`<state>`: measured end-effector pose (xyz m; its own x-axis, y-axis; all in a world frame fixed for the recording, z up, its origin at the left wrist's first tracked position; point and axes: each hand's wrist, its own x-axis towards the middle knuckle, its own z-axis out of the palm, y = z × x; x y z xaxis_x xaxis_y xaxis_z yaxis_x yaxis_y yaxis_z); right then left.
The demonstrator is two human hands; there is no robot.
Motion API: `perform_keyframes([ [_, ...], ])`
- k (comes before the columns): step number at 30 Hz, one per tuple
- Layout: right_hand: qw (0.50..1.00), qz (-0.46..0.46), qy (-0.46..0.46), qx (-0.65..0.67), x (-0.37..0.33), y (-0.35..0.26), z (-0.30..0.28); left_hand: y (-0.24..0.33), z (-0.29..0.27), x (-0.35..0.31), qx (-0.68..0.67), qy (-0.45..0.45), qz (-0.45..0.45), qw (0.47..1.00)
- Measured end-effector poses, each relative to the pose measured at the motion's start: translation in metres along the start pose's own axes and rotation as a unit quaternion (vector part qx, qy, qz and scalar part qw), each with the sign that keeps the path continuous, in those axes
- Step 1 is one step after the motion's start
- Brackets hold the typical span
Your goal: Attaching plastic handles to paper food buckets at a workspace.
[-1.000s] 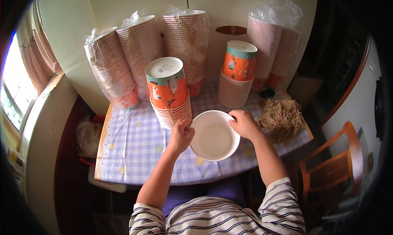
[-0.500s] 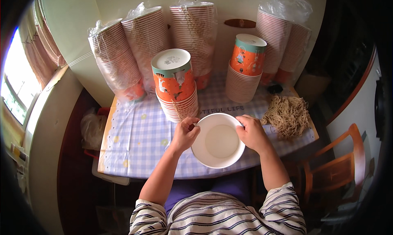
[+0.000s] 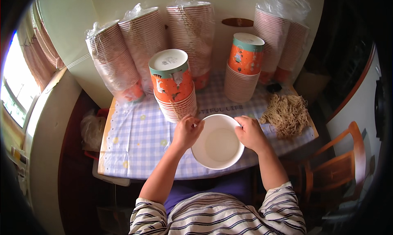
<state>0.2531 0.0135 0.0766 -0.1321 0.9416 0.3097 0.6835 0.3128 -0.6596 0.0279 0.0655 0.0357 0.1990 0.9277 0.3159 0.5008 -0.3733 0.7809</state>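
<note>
The round white paper tub (image 3: pixel 218 153) has come nearer the striped cloth shirt (image 3: pixel 217 212). Dark printed letters (image 3: pixel 221 109) now show just past the grip. The bare left hand (image 3: pixel 187 132) is closer to the bare right hand (image 3: pixel 250 133).

White paper tub (image 3: pixel 221 145) between left hand (image 3: pixel 188 131) and right hand (image 3: pixel 249 132), near orange tub stack (image 3: pixel 172 86)

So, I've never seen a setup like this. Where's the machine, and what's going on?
There's no machine, just a person's bare hands. A wide fisheye camera worn on their head looks down, so straight edges bend. The right hand has its grip on the rim of a white tub; the left hand is at the rim's other side, but whether it holds on is unclear. On the checked tablecloth stand two upside-down stacks of orange tubs, plastic-wrapped stacks behind, and tangled tan strands at the right.
</note>
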Motion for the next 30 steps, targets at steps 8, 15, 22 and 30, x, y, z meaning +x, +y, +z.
perform_keyframes([
  [8,1.000,-0.014,0.016,0.014,0.008,0.002,0.003,-0.001,0.004,0.002,0.072,0.007,-0.016,0.997],
  [15,1.000,0.003,0.003,0.028,0.014,0.009,0.004,0.005,0.004,-0.004,0.036,0.016,-0.007,0.999],
  [22,1.000,-0.005,0.003,0.024,0.016,0.002,0.005,-0.001,0.009,0.006,0.121,0.026,-0.014,0.992],
  [30,0.998,0.020,-0.021,0.059,0.028,0.014,0.004,-0.003,0.011,-0.002,0.110,0.006,-0.003,0.994],
])
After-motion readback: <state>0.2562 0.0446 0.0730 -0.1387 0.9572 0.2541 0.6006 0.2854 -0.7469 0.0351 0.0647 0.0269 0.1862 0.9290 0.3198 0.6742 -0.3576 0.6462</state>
